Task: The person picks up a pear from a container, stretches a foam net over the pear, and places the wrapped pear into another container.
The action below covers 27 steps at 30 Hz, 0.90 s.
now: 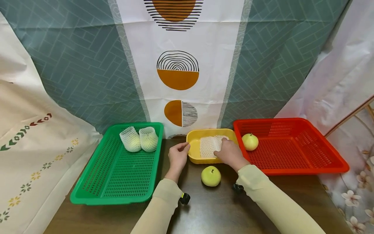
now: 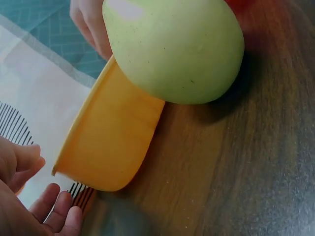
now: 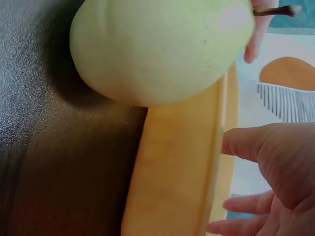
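Note:
A yellow basin [image 1: 194,150] holds white foam net sleeves [image 1: 207,147]. My right hand [image 1: 230,152] reaches over its right part, thumb and fingers spread apart at the sleeves; in the right wrist view the thumb [image 3: 243,142] passes over the basin's rim, and the fingertips are partly hidden. By the basin's left end is my left hand [image 1: 178,157], its thumb and forefinger close together and the other fingers loosely bent, with nothing visible between them. A yellow-green pear [image 1: 211,176] sits on the table in front of the basin and looms large in both wrist views.
At the left, a green basket [image 1: 117,177] contains two pears in foam nets [image 1: 132,141]. A red basket [image 1: 280,156] stands at the right with a bare pear [image 1: 250,142] in its left corner. Patterned curtain [image 1: 178,42] hangs behind the brown table [image 1: 210,211].

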Tool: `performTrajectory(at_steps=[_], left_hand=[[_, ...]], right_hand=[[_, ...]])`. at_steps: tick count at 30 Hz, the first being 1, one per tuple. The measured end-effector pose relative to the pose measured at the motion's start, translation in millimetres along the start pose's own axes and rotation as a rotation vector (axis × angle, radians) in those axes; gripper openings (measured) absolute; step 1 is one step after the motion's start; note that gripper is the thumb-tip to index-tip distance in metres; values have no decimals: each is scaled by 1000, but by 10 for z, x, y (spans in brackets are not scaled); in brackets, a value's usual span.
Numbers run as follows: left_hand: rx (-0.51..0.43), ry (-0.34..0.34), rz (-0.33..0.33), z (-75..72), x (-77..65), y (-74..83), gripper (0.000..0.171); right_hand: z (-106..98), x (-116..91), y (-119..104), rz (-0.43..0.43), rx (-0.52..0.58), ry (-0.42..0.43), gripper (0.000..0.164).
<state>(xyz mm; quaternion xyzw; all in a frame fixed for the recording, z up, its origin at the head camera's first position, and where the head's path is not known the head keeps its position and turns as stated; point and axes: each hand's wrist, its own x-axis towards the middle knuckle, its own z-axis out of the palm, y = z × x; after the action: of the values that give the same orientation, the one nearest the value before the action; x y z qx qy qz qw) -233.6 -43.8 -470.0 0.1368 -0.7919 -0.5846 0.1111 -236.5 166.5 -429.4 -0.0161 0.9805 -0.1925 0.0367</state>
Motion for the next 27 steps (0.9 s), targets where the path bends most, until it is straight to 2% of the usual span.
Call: performTrajectory(at_steps=[4,10,15,22,27], left_hand=[[-31,-21,-31,10,12,-40,15],[-51,-44,-9,5,14,-65,15],[-52,-65,-9,4,10,-87,17],[-67,-98,-18,5,16,-136,17],[-83,-100,-1,8,26,-149,14]], right_hand=[[37,11,-7,57,-45,-29,53],[104,49,7,84,-76,-76,48],[132,117,30,117,-60,-81,48],[154,166,61,131,-35,-78,18],[150,184,53,143,-45,-78,18]])
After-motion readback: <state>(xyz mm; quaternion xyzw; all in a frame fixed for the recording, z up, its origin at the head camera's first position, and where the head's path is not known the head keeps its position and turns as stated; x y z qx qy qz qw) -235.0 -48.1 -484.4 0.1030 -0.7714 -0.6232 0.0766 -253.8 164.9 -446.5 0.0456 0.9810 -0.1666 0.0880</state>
